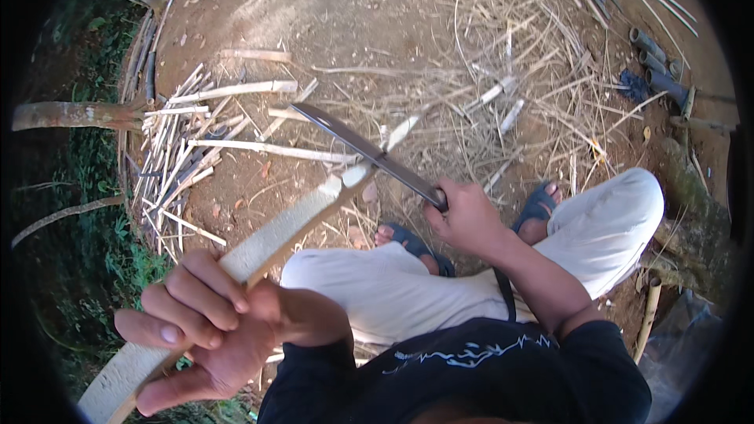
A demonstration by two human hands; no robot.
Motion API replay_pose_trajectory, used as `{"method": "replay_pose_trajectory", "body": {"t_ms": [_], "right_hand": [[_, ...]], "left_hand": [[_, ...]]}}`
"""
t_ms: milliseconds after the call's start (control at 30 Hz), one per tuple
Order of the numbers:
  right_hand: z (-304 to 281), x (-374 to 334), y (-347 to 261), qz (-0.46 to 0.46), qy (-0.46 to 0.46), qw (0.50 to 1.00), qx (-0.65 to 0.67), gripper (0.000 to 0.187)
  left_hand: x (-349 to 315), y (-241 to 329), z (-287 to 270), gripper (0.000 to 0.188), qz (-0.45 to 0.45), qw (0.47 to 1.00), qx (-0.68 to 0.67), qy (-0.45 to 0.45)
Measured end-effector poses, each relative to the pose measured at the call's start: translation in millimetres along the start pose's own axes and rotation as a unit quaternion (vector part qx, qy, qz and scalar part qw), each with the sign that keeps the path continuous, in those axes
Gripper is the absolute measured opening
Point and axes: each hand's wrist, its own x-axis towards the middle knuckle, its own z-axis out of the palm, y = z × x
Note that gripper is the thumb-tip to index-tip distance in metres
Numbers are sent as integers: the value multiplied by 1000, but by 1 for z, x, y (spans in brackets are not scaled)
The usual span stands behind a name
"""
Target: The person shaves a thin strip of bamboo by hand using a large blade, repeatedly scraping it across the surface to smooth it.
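Knife handle mostly hidden in right hand — pale strip cropped.

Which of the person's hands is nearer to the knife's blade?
Right. The right hand grips the handle at the near end of the blade; the left hand is farther off, its fingers around the pale strip at lower left.

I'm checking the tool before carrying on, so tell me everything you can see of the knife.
The knife has a long, narrow, dark grey blade that looks like metal and tapers to a point. It slants across the view, its tip toward the upper left, away from the person. The right hand grips the handle, leaving only a dark bit showing. The blade crosses over the pale strip near its far end; whether it has cut in there, I cannot tell.
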Motion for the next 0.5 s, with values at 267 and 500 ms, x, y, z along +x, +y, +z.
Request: {"method": "replay_pose_trajectory", "body": {"t_ms": [267, 500], "right_hand": [[9, 26, 62, 151, -11, 988, -39, 22], [20, 11, 42, 7, -12, 1000, 10, 24]], "left_hand": [[-8, 2, 11, 53, 12, 1000, 11, -3], [-4, 1, 6, 49, 5, 999, 23, 31]]}}
